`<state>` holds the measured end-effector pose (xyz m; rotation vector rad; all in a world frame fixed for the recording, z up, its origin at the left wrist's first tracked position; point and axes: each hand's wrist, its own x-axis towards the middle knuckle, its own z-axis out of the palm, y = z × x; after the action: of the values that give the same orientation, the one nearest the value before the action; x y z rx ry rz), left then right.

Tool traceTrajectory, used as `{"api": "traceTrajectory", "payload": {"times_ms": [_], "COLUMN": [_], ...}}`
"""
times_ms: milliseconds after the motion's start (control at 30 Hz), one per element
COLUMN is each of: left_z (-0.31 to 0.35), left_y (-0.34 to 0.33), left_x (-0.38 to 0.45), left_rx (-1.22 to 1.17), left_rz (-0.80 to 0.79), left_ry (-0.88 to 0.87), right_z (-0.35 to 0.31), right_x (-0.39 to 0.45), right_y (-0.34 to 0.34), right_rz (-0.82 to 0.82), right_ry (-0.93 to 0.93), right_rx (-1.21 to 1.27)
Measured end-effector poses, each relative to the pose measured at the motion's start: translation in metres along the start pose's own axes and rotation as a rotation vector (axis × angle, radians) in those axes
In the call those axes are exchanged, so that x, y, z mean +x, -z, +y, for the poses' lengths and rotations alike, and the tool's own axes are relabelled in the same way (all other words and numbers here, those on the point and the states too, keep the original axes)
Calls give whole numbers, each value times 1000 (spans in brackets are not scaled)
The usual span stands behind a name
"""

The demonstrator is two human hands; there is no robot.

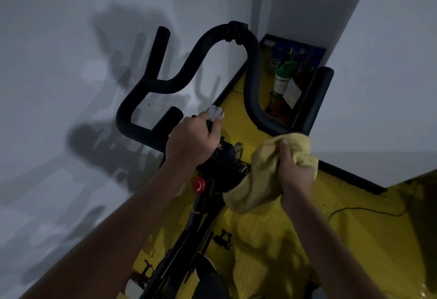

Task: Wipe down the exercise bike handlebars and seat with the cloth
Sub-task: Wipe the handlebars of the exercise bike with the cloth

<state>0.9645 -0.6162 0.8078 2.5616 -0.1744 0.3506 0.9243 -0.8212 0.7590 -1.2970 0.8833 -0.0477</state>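
The black foam handlebars (251, 62) of the exercise bike loop up in front of me, with grip ends at the left and right. My left hand (192, 140) grips the bike's centre stem just below a grey knob (215, 112). My right hand (294, 171) holds a bunched yellow cloth (260, 171) wrapped around the right part of the handlebar near the stem. A red knob (198, 185) sits on the frame below. The seat is not visible.
White walls close in on the left and right, forming a corner behind the bike. A green bottle (282, 78) and blue boxes (298, 52) stand on the yellow floor (272, 239) in that corner. A black cable (361, 210) runs across the floor at right.
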Motion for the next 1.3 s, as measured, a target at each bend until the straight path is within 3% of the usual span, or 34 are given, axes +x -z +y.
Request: {"api": "traceTrajectory", "payload": {"times_ms": [133, 233, 467, 633, 800, 1167, 1300], "left_z": [0, 0, 1, 4, 6, 6, 8], "left_y": [-3, -6, -10, -13, -13, -13, -12], "left_x": [-1, -1, -3, -6, -6, -7, -7], "left_rx": [74, 113, 112, 190, 188, 107, 78], "left_rz": [46, 83, 169, 154, 156, 154, 166], "left_ry": [-5, 15, 63, 130, 184, 204, 208], "right_z": [-22, -48, -80, -44, -8, 37, 40], "right_x": [23, 41, 63, 31, -5, -67, -95], "right_y": [6, 2, -22, -5, -2, -33, -61], "right_rz": [-118, -128, 75, 82, 100, 238, 201], "right_ry": [243, 366, 455, 239, 184, -215, -372], "right_rx": [-280, -346, -234, -216, -129, 319, 460]}}
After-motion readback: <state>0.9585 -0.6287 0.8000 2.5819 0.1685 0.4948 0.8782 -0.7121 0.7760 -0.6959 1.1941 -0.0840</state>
